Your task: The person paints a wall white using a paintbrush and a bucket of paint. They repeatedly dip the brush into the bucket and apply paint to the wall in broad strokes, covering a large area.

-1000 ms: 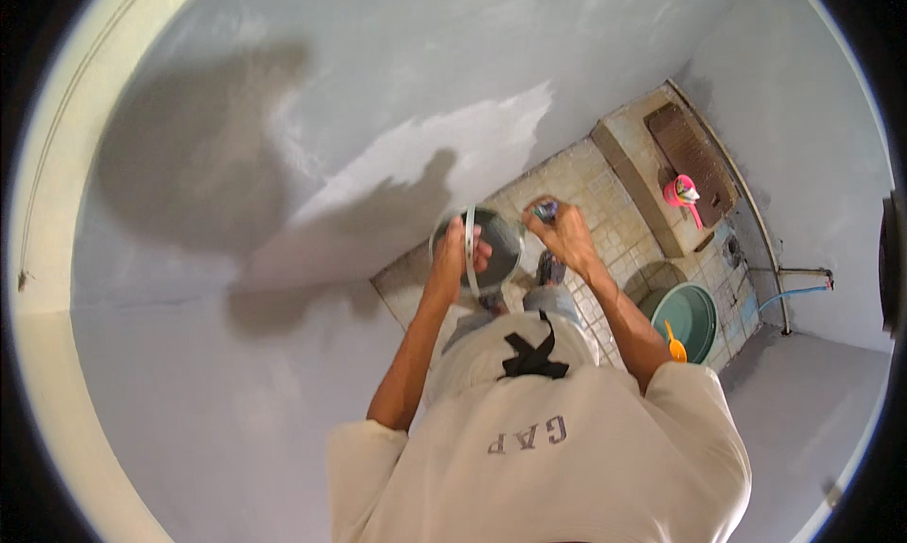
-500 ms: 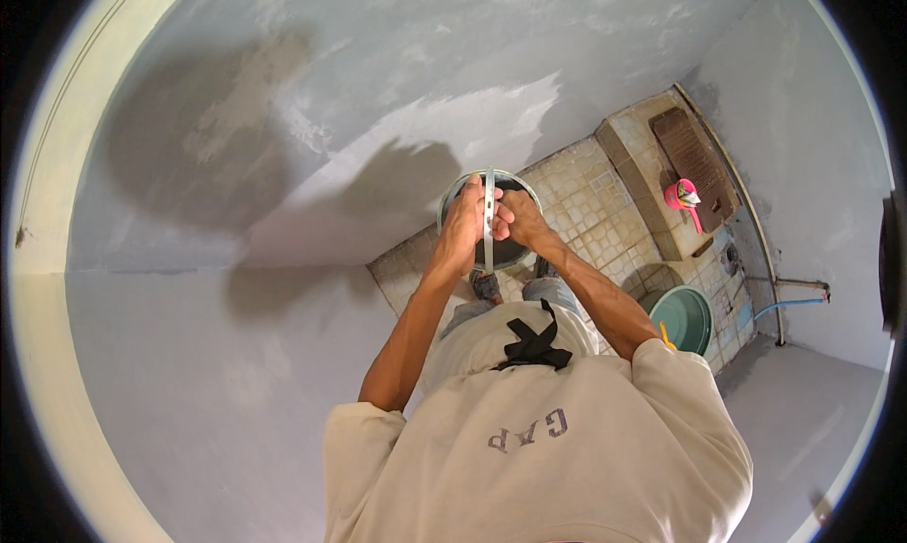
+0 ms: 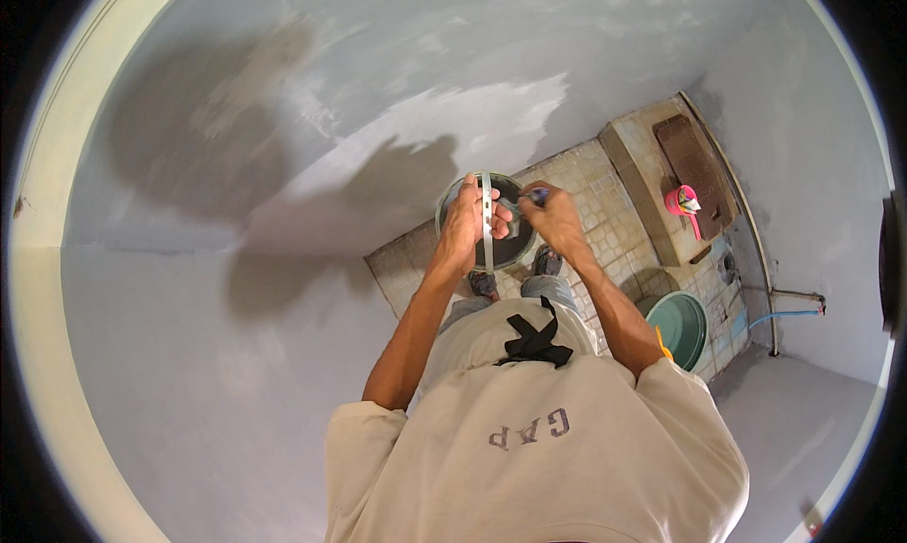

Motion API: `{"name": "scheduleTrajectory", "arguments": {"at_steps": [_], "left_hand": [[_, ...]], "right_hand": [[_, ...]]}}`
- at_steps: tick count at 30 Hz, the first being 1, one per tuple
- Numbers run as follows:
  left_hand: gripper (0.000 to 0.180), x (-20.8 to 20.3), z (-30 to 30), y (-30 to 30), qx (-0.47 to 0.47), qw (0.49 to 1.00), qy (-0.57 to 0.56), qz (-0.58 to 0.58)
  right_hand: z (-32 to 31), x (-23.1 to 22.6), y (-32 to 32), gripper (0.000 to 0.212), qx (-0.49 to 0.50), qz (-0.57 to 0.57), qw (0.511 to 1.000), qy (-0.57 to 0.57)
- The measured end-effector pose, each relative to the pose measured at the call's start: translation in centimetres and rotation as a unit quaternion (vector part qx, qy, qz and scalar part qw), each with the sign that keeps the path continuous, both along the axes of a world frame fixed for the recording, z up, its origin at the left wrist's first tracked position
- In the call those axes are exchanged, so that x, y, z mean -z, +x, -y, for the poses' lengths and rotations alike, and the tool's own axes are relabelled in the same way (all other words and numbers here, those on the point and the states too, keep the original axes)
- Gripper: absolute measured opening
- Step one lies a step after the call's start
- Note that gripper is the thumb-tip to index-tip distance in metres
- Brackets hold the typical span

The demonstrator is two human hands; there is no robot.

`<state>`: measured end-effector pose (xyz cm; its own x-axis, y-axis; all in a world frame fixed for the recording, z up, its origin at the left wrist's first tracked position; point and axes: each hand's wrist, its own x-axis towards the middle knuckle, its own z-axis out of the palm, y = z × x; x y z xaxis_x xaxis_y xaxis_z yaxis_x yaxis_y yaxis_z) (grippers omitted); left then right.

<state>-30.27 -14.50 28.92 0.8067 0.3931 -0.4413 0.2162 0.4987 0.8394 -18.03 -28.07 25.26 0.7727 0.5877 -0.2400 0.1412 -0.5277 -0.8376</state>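
Observation:
My left hand (image 3: 463,225) is wrapped round a long, narrow pale strip (image 3: 487,245) with slots along it. The strip looks like a plastering blade, seen nearly edge-on. Just to its right, my right hand (image 3: 559,224) grips a putty knife (image 3: 539,195) by its bluish handle; its flat end points at the strip, and I cannot tell whether they touch. Both hands are over a round bucket (image 3: 519,252) with a dark inside, standing by my feet. What lies in the bucket is partly hidden by my hands.
Grey plastered walls (image 3: 179,354) close in around me, with a paler patch (image 3: 472,118) ahead. On the right are a raised tiled ledge (image 3: 642,189) with a pink dipper (image 3: 680,201), a green tub (image 3: 682,330) on the tiled floor (image 3: 605,198), and a pipe with a blue hose (image 3: 784,314).
My right hand has drawn away to the right from the strip, bringing the putty knife into sight. My left hand keeps its hold on the strip, nearly unmoved.

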Motion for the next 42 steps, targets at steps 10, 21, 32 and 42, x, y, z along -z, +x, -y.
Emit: {"name": "scheduleTrajectory", "arguments": {"at_steps": [10,21,32,42], "left_hand": [[0.068,1.3,-0.3,-0.4,-0.032,0.999,-0.013,-0.003],[0.063,5.3,0.1,-0.4,-0.069,0.997,-0.020,-0.003],[0.059,6.6,-0.3,-1.2,-0.111,0.992,-0.036,0.040],[0.053,9.0,-1.6,-3.4,-0.153,0.986,-0.067,0.008]], "right_hand": [[9.3,3.7,-0.3,0.043,0.109,-0.332,0.903,0.251],[11.4,8.9,-0.2,0.043,-0.204,-0.088,0.974,0.031],[9.1,12.1,-3.7,0.039,-0.130,-0.021,0.989,0.071],[1.8,12.8,6.2,0.035,-0.011,0.160,0.985,0.069]]}}
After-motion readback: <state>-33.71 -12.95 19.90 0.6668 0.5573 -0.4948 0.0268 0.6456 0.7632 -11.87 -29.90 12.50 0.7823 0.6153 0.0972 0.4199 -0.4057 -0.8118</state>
